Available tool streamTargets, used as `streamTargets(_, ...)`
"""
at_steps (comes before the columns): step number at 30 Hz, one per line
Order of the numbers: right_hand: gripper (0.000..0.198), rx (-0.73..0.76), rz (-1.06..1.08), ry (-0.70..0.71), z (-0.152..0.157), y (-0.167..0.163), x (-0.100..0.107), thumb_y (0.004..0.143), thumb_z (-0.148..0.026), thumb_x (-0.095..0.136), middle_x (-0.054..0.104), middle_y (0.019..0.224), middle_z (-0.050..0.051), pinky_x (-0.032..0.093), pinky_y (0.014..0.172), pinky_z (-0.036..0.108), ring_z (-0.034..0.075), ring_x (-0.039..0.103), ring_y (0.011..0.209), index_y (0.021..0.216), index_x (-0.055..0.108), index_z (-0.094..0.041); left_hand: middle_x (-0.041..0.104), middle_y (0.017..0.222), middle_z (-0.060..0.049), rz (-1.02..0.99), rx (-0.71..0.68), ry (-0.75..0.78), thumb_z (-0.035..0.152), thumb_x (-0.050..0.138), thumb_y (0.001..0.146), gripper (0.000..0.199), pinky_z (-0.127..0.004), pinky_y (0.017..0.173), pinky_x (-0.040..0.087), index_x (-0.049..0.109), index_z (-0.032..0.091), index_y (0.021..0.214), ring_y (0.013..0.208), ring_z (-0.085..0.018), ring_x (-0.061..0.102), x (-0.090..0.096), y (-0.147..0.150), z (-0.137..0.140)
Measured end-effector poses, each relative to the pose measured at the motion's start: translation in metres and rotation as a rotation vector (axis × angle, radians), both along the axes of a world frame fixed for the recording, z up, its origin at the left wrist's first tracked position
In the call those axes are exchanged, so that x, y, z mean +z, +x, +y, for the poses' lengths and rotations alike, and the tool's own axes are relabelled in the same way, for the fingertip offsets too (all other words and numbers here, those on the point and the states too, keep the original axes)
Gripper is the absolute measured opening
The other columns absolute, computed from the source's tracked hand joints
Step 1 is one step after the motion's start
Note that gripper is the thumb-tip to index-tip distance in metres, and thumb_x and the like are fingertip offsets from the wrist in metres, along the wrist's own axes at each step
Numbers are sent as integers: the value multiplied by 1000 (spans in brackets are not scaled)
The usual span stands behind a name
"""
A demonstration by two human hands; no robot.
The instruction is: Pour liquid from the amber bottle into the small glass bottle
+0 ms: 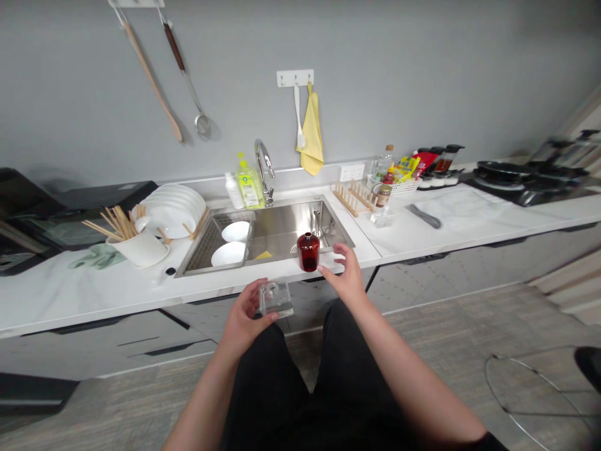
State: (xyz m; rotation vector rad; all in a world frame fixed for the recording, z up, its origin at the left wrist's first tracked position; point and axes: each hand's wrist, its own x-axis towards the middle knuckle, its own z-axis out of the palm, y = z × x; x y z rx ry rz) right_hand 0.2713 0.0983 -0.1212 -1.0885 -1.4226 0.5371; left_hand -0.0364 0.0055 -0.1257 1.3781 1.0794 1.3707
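Note:
My left hand [245, 321] grips a clear, thick, squarish block [276, 297], maybe acrylic or glass, with a round feature in its upper part. It is held in front of the counter edge. A dark red, see-through bottle [308, 254] with a narrow open neck stands upright at the front rim of the sink. Just right of this bottle is my right hand [348, 275], its thumb and fingers apart. The thumb tip is close to the bottle's lower side; whether it touches I cannot tell.
The steel sink [286, 228] holds a drain basket with two white bowls [228, 254]. Left are white plates [171, 210] and a chopstick holder [141, 247]. Right are a wooden rack [354, 197], another clear piece [382, 218], a dark grey utensil [424, 216] and a stove [516, 178].

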Motion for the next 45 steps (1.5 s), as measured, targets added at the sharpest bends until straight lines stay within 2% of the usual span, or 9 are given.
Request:
streamTargets(5,133,44,-76,-40,43,-12,-5,74,-53,104,41,185,26,44,136,69,44,44,171,180,31,-24,78,150,-15,-14,34,-15,47,110,71,90,-58,122,63,69,32,151,139,-40,78,-6,-12,8)
streamTargets(9,145,123,-66,-106,64,-31,-10,69,-53,107,43,184,26,37,142,63,41,47,172,184,24,-22,78,149,-15,-16,54,-14,51,109,72,93,-59,117,66,67,34,153,135,-40,79,-14,-14,18)
streamTargets(12,133,117,-70,-153,69,-41,-10,72,-51,105,58,174,24,43,139,62,41,61,160,180,34,-21,78,148,-14,-37,70,-6,49,110,71,91,-57,118,66,67,34,150,134,-38,80,-15,-16,30)
streamTargets(17,101,78,-104,-173,76,-40,-1,70,-55,104,80,144,20,57,124,63,43,78,135,156,63,-21,77,149,-14,-31,73,43,44,110,72,84,-58,119,64,69,30,143,136,-38,78,-5,-23,62)
streamTargets(22,106,105,-181,-119,116,-25,27,71,-58,104,79,145,20,58,121,64,43,78,133,159,58,-22,78,147,-14,-29,57,116,39,110,72,81,-55,120,62,69,29,141,135,-35,77,18,-26,121)
streamTargets(28,106,232,-286,-145,186,-12,49,69,-47,108,78,145,17,61,116,62,40,81,124,157,53,-25,78,141,-11,-89,25,143,36,109,71,79,-47,111,64,68,26,137,125,-30,78,39,-24,209)
streamTargets(33,97,440,-169,-174,246,-17,38,68,-36,107,77,147,17,62,119,58,36,81,128,151,59,-21,77,143,-13,-93,-17,112,32,111,63,84,-45,105,65,68,23,134,119,-28,78,42,-26,282)
streamTargets(38,94,472,-88,-248,292,-33,17,67,-24,104,79,146,17,59,124,62,37,81,129,152,63,-20,79,139,-14,-76,-15,61,30,112,58,86,-44,102,65,69,21,131,113,-27,78,33,-30,343)
streamTargets(45,96,454,-151,-253,309,-34,-19,65,-26,106,79,146,16,59,123,59,36,80,127,152,65,-18,80,132,-11,-68,-29,28,29,113,56,88,-41,97,66,70,22,133,106,-25,77,-2,-33,378)
